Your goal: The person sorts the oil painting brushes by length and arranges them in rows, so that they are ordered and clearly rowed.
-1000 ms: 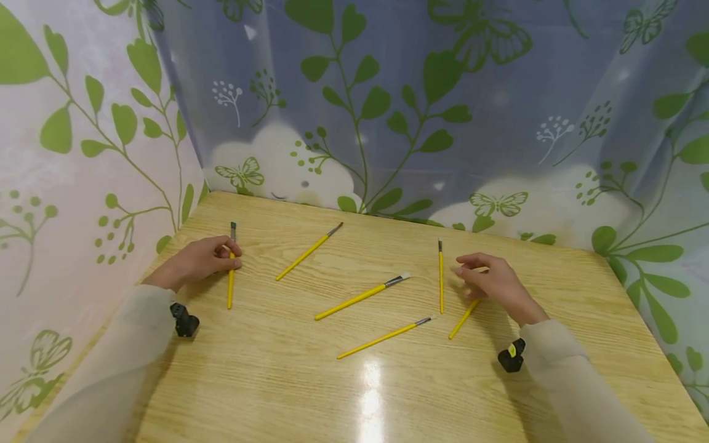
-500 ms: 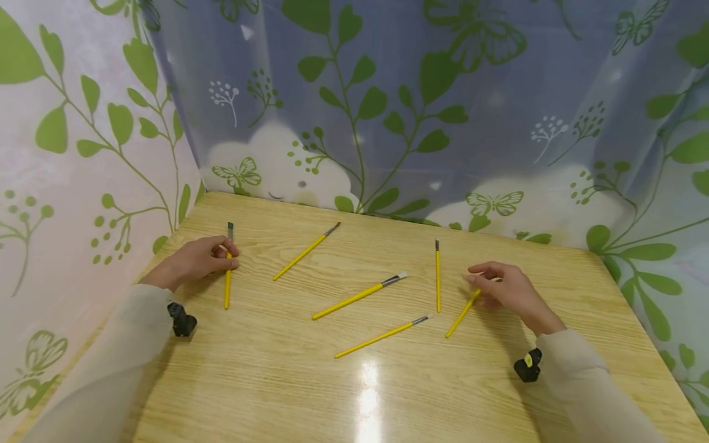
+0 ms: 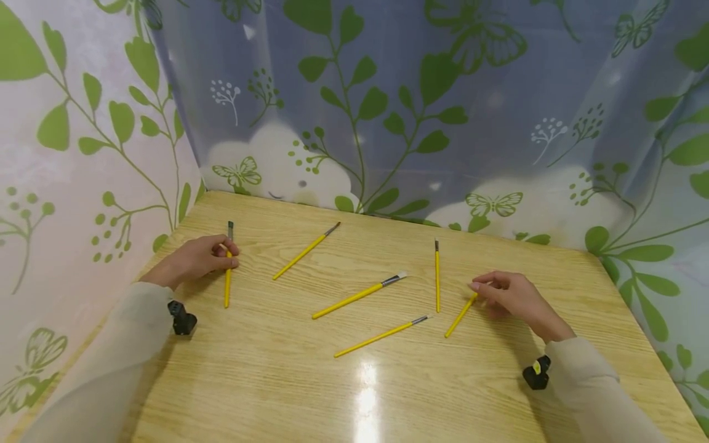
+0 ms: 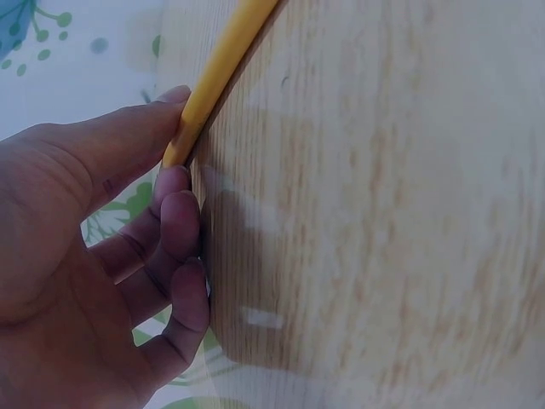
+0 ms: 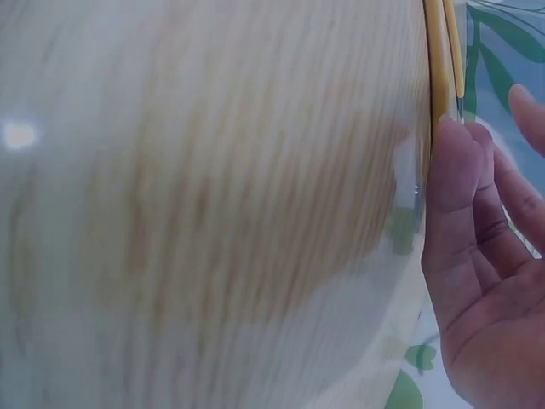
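Observation:
On the left of the table, my left hand [image 3: 204, 257] pinches a yellow-handled flat paintbrush [image 3: 228, 286] between thumb and fingers, its dark bristles pointing away from me. The left wrist view shows the thumb against the yellow handle [image 4: 223, 72]. At the right, my right hand [image 3: 512, 298] is over the upper part of another yellow paintbrush [image 3: 461, 317], whose bristle end it hides. In the right wrist view, fairly straight fingers [image 5: 456, 175] meet this brush's handle [image 5: 439, 68], while the thumb stands apart from it. A thin upright paintbrush [image 3: 437, 280] lies just left of that hand.
Between the hands lie a slanted brown-tipped paintbrush [image 3: 304, 252], a thicker white-tipped paintbrush [image 3: 354, 298] and a thin paintbrush [image 3: 382, 338]. A leaf-patterned cloth [image 3: 388, 141] hangs at the table's [image 3: 266, 381] back and left. Small black wrist cameras [image 3: 181, 319] hang at both sleeves.
My right hand has moved right and toward me, uncovering more of the thin upright brush's surroundings and the right brush's handle. The left hand stays on its brush; the brushes keep their layout.

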### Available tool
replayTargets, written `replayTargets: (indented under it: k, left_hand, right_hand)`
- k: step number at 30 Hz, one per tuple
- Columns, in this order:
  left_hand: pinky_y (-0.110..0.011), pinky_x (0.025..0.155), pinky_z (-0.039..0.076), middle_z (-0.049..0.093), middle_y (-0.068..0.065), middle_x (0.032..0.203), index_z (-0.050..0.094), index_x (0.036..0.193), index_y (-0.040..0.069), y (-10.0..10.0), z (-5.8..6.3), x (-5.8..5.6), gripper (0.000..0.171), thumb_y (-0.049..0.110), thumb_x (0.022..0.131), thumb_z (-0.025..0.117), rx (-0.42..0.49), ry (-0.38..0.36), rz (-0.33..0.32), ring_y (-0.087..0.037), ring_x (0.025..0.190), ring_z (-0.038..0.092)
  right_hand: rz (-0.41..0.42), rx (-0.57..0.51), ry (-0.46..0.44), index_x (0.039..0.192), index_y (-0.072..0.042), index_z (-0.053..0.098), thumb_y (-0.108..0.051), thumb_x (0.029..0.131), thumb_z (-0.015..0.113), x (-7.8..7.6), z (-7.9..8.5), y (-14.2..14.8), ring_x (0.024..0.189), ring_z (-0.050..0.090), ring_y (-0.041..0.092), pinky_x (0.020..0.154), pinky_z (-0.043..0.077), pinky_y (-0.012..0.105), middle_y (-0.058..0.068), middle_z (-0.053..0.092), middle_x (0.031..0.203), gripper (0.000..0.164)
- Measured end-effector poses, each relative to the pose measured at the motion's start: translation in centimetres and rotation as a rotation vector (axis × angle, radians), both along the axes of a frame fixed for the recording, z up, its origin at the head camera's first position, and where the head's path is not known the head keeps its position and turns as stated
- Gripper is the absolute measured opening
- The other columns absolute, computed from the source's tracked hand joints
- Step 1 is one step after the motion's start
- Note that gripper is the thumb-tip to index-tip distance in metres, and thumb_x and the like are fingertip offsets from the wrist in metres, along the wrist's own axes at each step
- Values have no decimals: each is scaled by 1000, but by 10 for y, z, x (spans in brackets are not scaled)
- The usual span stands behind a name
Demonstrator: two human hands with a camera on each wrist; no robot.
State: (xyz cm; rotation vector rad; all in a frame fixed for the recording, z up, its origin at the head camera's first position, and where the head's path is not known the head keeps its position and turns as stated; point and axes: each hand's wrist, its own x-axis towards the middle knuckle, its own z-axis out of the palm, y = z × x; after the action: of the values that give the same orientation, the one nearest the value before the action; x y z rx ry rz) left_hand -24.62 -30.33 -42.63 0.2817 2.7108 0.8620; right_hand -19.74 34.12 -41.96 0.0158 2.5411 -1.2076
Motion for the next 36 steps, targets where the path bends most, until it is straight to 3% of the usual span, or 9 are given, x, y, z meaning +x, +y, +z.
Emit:
replayTargets:
  k: [13, 24, 36]
  left_hand:
    - [-43, 85, 41, 60, -10, 107, 66, 126, 8, 0, 2, -1, 28, 30, 109, 71, -6, -10, -2, -27, 97, 52]
    - [-44, 86, 42, 60, -10, 109, 66, 128, 8, 0, 2, -1, 30, 30, 109, 70, -1, -25, 6, -28, 98, 52]
    - [-43, 85, 41, 60, -9, 105, 66, 126, 8, -1, 1, -2, 30, 31, 108, 71, -7, -14, 6, -27, 96, 52]
  right_hand:
    - [38, 33, -34, 142, -1, 65, -47, 109, 68, 0, -8, 4, 86, 68, 20, 75, 64, 36, 7, 72, 107, 57]
    - [95, 40, -56, 128, -1, 66, -50, 110, 64, -6, -7, -1, 67, 57, 18, 62, 54, 36, 7, 68, 96, 52]
    - [128, 113, 64, 118, -4, 70, -36, 110, 68, -8, -8, -7, 62, 59, 18, 58, 54, 35, 9, 68, 89, 33]
